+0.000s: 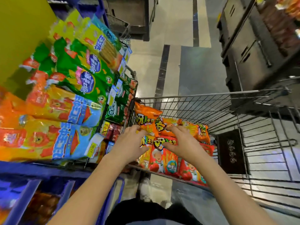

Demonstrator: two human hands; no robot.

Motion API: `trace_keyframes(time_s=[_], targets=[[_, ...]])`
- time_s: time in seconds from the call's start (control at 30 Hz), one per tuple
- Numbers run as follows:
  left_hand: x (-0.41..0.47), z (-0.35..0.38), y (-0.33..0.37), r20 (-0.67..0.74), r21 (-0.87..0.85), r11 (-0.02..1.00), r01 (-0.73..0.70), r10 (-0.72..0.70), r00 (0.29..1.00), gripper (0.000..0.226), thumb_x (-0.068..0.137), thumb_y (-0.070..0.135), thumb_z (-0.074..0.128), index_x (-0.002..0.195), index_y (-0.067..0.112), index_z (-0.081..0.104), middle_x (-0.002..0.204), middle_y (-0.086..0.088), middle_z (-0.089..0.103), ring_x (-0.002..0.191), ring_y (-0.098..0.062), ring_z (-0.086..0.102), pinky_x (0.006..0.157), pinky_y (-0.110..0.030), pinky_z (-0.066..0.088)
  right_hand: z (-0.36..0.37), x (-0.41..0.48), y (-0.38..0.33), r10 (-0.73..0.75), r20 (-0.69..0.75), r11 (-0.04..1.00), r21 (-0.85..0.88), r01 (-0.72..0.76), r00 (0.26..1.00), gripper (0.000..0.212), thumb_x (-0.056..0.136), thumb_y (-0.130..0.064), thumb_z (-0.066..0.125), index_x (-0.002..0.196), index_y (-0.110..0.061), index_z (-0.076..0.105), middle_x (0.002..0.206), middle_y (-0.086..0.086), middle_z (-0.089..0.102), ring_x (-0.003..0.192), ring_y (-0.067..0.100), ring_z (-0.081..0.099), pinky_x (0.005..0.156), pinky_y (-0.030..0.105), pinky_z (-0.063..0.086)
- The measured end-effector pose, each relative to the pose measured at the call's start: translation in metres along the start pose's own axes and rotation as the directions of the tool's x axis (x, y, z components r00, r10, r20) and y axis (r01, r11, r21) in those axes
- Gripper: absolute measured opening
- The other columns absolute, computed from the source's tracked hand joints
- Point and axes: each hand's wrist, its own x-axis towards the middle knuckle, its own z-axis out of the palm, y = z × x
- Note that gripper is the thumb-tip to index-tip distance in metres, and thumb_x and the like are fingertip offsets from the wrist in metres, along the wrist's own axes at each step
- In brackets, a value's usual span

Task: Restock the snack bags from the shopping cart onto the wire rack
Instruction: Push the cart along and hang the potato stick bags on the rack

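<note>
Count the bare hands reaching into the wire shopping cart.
2: the left hand on the orange foil snack bags, the right hand beside it on the same pile.

Both bare forearms reach from the near edge toward the middle of the scene, drawing closer together as they go. The left hand (129,142) and right hand (181,140) lie side by side, palms down and wrists nearly straight. Each hand's fingers are spread and curled, with the thumbs turned inward toward each other, gripping the snack bags (160,127) beneath them.
</note>
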Motion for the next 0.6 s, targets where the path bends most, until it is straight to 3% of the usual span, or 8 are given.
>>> trace_keyframes(time_s=[0.17, 0.27, 0.6], targets=[[0.026, 0.009, -0.019, 0.066, -0.052, 0.998, 0.022, -0.019, 0.998, 0.062, 0.097, 0.052, 0.062, 0.152, 0.031, 0.043, 0.164, -0.003, 0.026, 0.151, -0.028, 0.024, 0.116, -0.046, 0.038, 0.020, 0.031, 0.002, 0.027, 0.028, 0.998, 0.053, -0.029, 0.999, 0.062, 0.091, -0.048, 0.071, 0.145, -0.027, 0.049, 0.145, -0.002, 0.048, 0.131, 0.020, 0.051, 0.104, 0.039, 0.048], [0.035, 0.016, -0.027, 0.101, -0.087, 0.995, 0.052, -0.043, 0.994, 0.062, 0.097, 0.050, 0.062, 0.153, 0.030, 0.042, 0.162, -0.002, 0.028, 0.150, -0.026, 0.026, 0.117, -0.045, 0.036, 0.030, 0.048, 0.006, 0.044, 0.061, 0.995, 0.088, -0.050, 0.997, 0.062, 0.092, -0.048, 0.070, 0.147, -0.027, 0.049, 0.147, -0.003, 0.047, 0.135, 0.018, 0.048, 0.106, 0.034, 0.044], [0.070, 0.052, -0.045, 0.123, -0.165, 0.975, 0.152, -0.132, 0.983, 0.061, 0.099, 0.050, 0.061, 0.154, 0.031, 0.041, 0.163, -0.001, 0.028, 0.149, -0.025, 0.029, 0.117, -0.047, 0.037, 0.067, 0.107, 0.042, 0.106, 0.157, 0.979, 0.155, -0.131, 0.982, 0.068, 0.092, -0.048, 0.071, 0.149, -0.022, 0.047, 0.147, 0.000, 0.050, 0.134, 0.019, 0.050, 0.107, 0.034, 0.044]])
